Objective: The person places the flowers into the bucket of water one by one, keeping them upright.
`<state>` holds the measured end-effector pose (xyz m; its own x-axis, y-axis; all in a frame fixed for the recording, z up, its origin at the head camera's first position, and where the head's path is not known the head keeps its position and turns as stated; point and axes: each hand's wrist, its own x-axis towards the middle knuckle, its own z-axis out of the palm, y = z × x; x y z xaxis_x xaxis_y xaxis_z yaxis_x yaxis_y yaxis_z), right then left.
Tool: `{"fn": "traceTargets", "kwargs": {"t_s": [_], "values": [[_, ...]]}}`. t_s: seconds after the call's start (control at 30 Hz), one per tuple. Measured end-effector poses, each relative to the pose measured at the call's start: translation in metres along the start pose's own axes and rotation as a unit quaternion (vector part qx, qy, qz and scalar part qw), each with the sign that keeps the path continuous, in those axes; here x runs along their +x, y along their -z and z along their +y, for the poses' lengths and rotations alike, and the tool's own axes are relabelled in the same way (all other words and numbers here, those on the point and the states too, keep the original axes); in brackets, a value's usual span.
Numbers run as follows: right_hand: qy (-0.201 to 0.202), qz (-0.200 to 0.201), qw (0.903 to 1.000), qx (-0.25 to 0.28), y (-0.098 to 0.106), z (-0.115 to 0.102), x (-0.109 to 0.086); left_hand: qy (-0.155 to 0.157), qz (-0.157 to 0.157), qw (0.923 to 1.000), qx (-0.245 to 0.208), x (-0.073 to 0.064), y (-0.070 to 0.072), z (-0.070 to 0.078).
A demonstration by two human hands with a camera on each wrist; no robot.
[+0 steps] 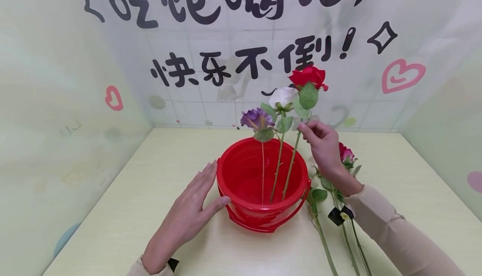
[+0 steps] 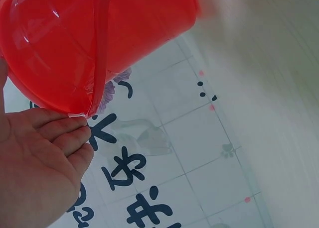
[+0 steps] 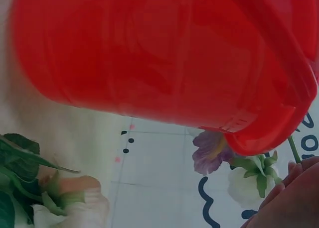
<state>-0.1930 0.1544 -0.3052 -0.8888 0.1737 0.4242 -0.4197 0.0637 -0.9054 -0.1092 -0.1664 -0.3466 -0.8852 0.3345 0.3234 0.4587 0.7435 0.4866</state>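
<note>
A red bucket stands mid-table with its handle lowered on the near side. My left hand rests against the bucket's left rim, fingers straight and thumb spread. With thumb and fingers my right hand pinches the stem of a red rose above the bucket's right side; the lower stem reaches inside. A white rose and a purple flower stand in the bucket beside it. In the right wrist view the bucket hides most of the stems, and only part of the right hand shows.
Right of the bucket, several flowers lie on the table, among them a pink-red rose and a whitish one, partly under the right forearm. Black clips sit by their stems. A printed backdrop closes the back and sides.
</note>
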Motion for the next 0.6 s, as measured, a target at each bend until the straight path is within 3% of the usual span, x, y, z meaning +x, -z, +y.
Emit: {"fn": "traceTargets", "kwargs": {"t_s": [0.6], "values": [[-0.053,-0.060,0.9960,-0.040,0.003,0.015,-0.012,-0.007,0.006,1.0000,0.003,0.000,-0.001,-0.001]]}}
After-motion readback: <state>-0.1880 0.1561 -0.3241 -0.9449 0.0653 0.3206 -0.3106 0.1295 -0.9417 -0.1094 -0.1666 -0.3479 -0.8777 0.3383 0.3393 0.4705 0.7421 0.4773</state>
